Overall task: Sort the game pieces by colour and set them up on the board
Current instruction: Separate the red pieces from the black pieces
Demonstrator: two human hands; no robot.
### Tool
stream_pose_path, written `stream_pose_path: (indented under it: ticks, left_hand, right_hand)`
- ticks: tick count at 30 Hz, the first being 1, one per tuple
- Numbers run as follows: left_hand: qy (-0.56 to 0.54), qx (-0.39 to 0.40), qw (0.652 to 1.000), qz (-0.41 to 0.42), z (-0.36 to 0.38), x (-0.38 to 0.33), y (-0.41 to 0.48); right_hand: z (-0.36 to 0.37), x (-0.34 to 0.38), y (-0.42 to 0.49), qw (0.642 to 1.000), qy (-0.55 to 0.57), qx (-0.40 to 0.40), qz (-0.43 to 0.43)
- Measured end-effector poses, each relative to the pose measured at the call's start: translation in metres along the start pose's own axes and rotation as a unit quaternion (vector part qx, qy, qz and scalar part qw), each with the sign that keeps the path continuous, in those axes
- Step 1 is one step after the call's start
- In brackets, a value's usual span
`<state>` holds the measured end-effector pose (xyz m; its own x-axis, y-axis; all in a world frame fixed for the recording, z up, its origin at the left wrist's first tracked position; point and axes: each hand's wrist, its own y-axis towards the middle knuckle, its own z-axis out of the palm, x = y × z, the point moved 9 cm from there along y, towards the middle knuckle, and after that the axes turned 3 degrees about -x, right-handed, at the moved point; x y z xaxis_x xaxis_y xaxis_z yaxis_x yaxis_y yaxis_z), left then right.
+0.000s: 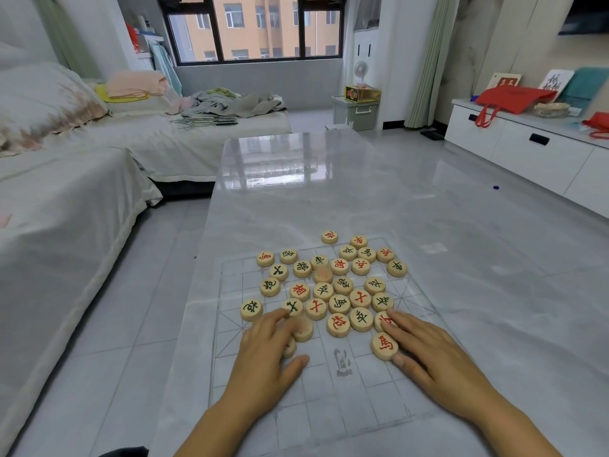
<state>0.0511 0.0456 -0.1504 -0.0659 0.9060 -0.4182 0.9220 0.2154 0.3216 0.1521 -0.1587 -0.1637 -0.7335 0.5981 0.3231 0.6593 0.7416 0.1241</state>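
Pieces: the game pieces (329,285), red-marked and green-marked discs, lie face up and mixed in one loose cluster at the lower middle of the frame, on the far half of the clear board (329,394). One stray sits just past its top edge.
Left hand: the left hand (267,354) lies palm down with its fingers loosely spread over a blurred disc (303,329). It is pressing rather than gripping, as far as I can tell.
Right hand: the right hand (428,351) is flat, its fingers (400,321) straight and holding nothing.
Nearest piece: the red horse disc (384,346) touches the right hand's inner edge, between forefinger and thumb tip.
Deciding relation: the cluster starts at both sets of fingertips and runs up-frame from them. The discs are round, so no axis matters. The right hand is nearer the red ones at the lower right.
Near half: the board between the wrists shows only its grid lines, likely where sorted pieces belong.
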Motion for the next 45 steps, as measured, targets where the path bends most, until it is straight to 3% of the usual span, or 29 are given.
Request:
stream_pose_path:
  ticks: [8,12,14,19,23,25,27,30,34,37,39,40,45]
  left_hand:
    - [0.127,0.164,0.975,0.083,0.044,-0.043,0.027]
    - [0.131,0.185,0.971,0.081,0.043,-0.04,0.009]
    - [0.167,0.153,0.969,0.102,0.035,-0.04,0.001]
    - [0.142,0.238,0.957,0.083,0.048,-0.029,-0.027]
    - [0.1,0.188,0.972,0.097,0.03,-0.04,-0.024]
    - [0.014,0.152,0.984,0.096,0.019,-0.044,-0.021]
    - [-0.07,0.089,0.993,0.042,0.007,-0.026,-0.016]
    - [-0.058,-0.024,0.997,-0.034,-0.018,0.009,-0.009]
    - [-0.029,0.045,0.997,-0.047,-0.007,0.027,-0.001]
    - [-0.068,0.054,0.994,-0.06,-0.001,0.033,0.009]
    - [-0.092,0.059,0.992,-0.067,0.003,0.034,0.018]
    - [-0.103,0.062,0.99,-0.071,0.005,0.035,0.022]
    - [-0.145,0.089,0.981,-0.095,0.007,0.039,0.026]
  right_hand:
    - [0.002,-0.002,0.003,0.999,0.047,0.018,0.015]
    - [0.003,0.006,-0.003,0.996,0.065,0.024,0.052]
    - [0.007,0.008,-0.008,0.995,0.08,0.018,0.065]
    - [0.016,0.02,-0.018,0.995,0.037,0.026,0.092]
    - [0.016,0.035,-0.021,0.995,0.015,0.025,0.099]
    - [0.02,0.039,-0.023,0.994,0.013,0.035,0.102]
    - [0.024,0.045,-0.025,0.994,0.017,0.049,0.098]
    - [0.028,0.053,-0.025,0.993,0.039,0.054,0.093]
    - [0.03,0.071,-0.012,0.994,0.059,0.055,0.077]
    - [0.037,0.097,-0.002,0.995,0.041,0.073,0.055]
    - [0.038,0.113,0.002,0.999,-0.008,0.038,0.036]
    - [0.047,0.112,0.001,0.996,-0.014,0.063,0.064]
    - [0.062,0.131,-0.002,0.995,-0.01,0.097,0.031]
